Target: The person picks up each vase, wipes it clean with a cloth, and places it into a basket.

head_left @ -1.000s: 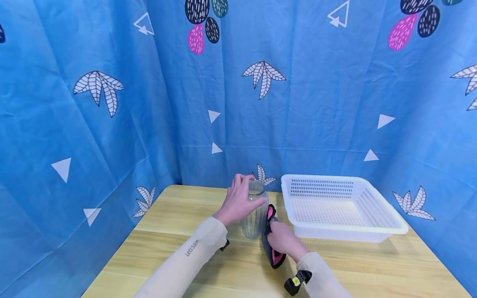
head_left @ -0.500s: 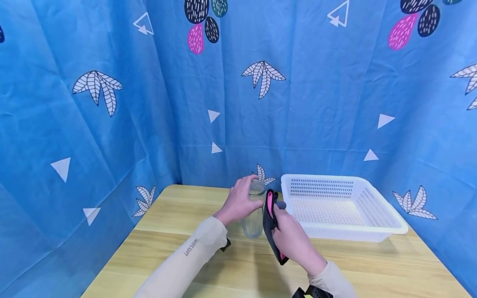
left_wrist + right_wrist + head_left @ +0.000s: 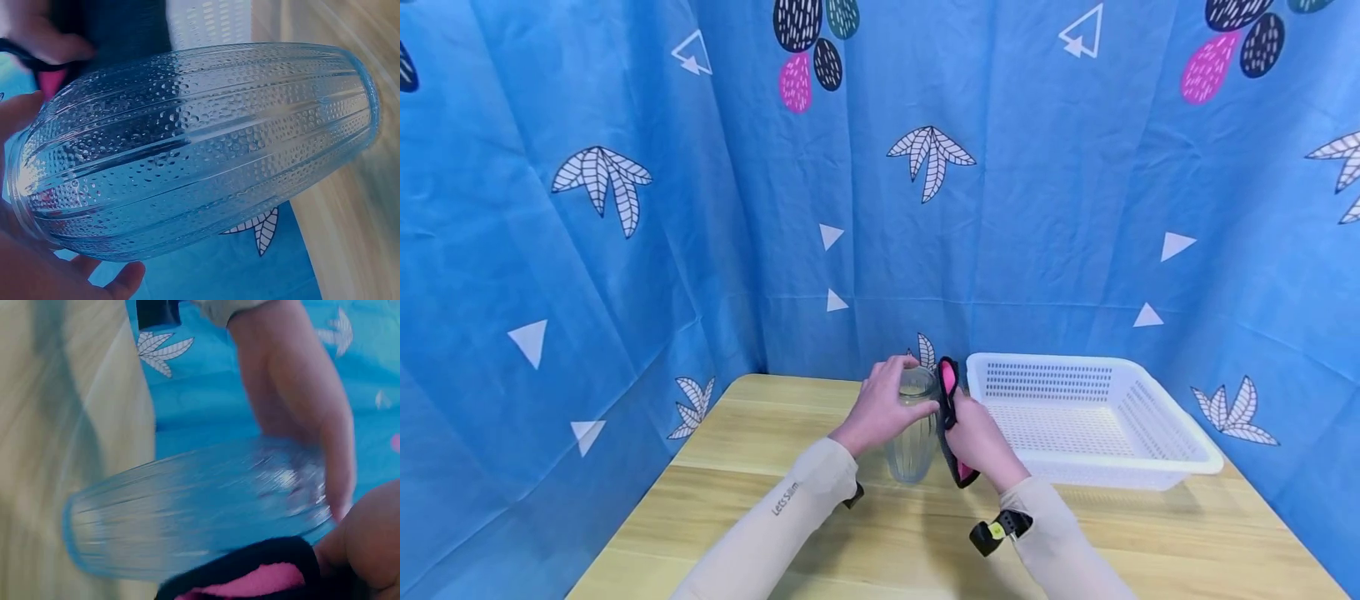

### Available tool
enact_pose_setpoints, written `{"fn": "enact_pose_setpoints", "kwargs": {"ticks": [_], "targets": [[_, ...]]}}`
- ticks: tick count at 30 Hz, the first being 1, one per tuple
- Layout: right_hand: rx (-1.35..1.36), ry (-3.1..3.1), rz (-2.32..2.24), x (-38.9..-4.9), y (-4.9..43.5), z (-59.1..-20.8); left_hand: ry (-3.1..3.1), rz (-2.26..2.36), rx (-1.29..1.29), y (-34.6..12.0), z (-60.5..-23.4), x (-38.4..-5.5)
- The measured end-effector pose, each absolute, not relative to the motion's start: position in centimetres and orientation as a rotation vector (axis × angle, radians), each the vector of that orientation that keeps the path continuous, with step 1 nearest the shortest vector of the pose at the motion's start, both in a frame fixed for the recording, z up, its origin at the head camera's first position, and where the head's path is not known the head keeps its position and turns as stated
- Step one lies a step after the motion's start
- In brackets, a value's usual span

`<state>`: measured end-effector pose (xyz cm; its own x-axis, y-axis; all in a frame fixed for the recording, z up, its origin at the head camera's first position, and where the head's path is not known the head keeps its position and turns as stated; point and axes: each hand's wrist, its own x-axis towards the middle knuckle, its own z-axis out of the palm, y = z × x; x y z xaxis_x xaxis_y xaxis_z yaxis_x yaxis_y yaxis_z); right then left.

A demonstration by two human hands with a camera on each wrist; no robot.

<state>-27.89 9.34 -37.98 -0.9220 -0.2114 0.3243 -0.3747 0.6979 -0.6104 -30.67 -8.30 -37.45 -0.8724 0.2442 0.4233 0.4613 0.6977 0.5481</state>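
A clear ribbed glass vase (image 3: pixel 912 454) stands upright on the wooden table. My left hand (image 3: pixel 882 408) grips it around the top, thumb on the near side and fingers at the far side of the rim. Dimpled glass fills most of the left wrist view, where the vase (image 3: pixel 206 150) narrows toward its base. Close at its right, my right hand (image 3: pixel 979 437) holds a folded dark cloth piece (image 3: pixel 952 450) with black edging and a pink inside. In the right wrist view the cloth's pink lining (image 3: pixel 269 579) shows beside the glass; my right fingers are partly hidden by the cloth.
A white perforated plastic basket (image 3: pixel 1097 471) sits on the table (image 3: pixel 760 467) just right of my right hand. Blue patterned curtain (image 3: pixel 1037 250) hangs behind and along the sides, close to the table edges.
My right hand has raised the dark cloth from low beside the vase to about the height of its rim. My left hand has stayed at the vase's top.
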Motion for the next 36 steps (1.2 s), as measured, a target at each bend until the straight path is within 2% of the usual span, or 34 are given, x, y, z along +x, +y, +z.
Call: {"fn": "enact_pose_setpoints", "kwargs": {"ticks": [4,8,15,22,28,36], "targets": [[0.431,-2.778,1.169,-28.7,9.5,-40.8,-2.595,-0.925,-0.546,-8.3,-37.7,-30.7],[0.449,-2.889,1.107,-28.6,9.5,-43.0,-2.605,-0.765,-0.534,-8.3,-37.8,-30.8],[0.461,-2.940,1.041,-27.1,9.7,-43.8,-2.589,-0.606,-0.509,-8.1,-37.6,-30.9],[0.551,-2.857,1.010,-24.4,9.6,-42.9,-2.569,-0.723,-0.559,-8.1,-37.3,-30.7],[0.557,-2.719,1.018,-22.0,9.5,-40.5,-2.587,-0.825,-0.606,-8.1,-37.6,-30.7],[0.571,-2.538,0.938,-21.6,9.5,-36.7,-2.556,-0.870,-0.624,-8.1,-37.7,-30.8]]}}
